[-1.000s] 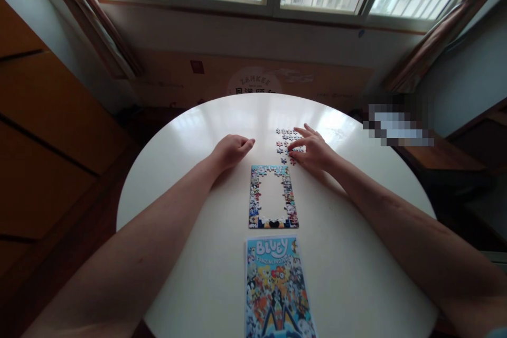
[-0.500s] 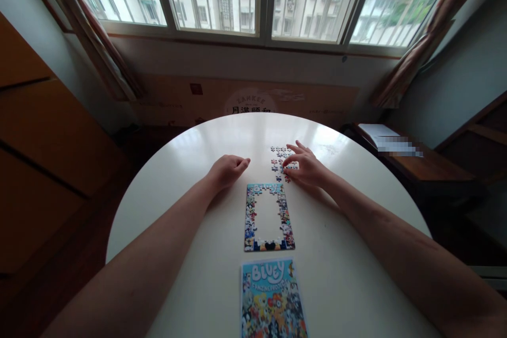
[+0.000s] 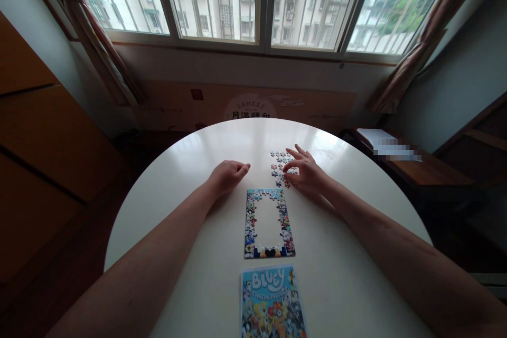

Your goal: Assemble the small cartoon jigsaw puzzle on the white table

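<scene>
Loose puzzle pieces (image 3: 274, 174) lie in rows on the white table, beyond a partly assembled puzzle (image 3: 250, 224) whose border surrounds a bare middle. My right hand (image 3: 306, 170) is over the right side of the loose pieces, thumb and index finger curled together at them, the other fingers stretched out. Whatever is between those fingertips is too small to make out. My left hand (image 3: 228, 177) rests closed on the table, left of the pieces, with nothing visible in it. Nearest me lies a blue picture sheet (image 3: 272, 303) with "Bluey" lettering.
The round white table (image 3: 158, 206) has its far edge near a long printed box (image 3: 166, 105) under the window. On the right, papers (image 3: 372, 137) lie on a dark wooden bench (image 3: 443, 171). An orange-brown cabinet (image 3: 43, 142) stands at the left.
The whole view has shifted slightly, so the table and puzzle sit a little lower. Both hands keep nearly the same places on the table.
</scene>
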Available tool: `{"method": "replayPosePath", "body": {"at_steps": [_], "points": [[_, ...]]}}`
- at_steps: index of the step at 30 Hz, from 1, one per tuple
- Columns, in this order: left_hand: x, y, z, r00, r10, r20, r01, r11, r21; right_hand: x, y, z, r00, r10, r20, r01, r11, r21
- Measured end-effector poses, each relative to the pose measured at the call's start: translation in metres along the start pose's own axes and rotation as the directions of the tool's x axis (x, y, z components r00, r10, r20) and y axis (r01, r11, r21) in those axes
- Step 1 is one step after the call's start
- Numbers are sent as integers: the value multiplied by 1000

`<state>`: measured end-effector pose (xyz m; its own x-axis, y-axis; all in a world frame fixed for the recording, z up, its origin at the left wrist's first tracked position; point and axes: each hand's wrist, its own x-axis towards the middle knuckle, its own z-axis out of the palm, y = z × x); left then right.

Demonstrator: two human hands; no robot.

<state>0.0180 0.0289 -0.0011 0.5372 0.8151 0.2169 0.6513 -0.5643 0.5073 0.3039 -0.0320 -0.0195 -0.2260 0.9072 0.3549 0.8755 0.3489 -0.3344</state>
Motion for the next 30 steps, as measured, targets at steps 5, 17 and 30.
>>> {"method": "replayPosePath", "body": {"at_steps": [5,17,30], "points": [[0,1,0,1000,-2,3,2,1000,6,0,0,-1,1000,6,-20,-6,1000,-12],[1,-3,2,1000,-9,17,8,1000,4,-4,-33,-9,989,138,60,-135,989,-52],[-1,0,-1,1000,-11,27,12,1000,-10,-4,-32,-1,976,215,22,-215,977,-10]]}}
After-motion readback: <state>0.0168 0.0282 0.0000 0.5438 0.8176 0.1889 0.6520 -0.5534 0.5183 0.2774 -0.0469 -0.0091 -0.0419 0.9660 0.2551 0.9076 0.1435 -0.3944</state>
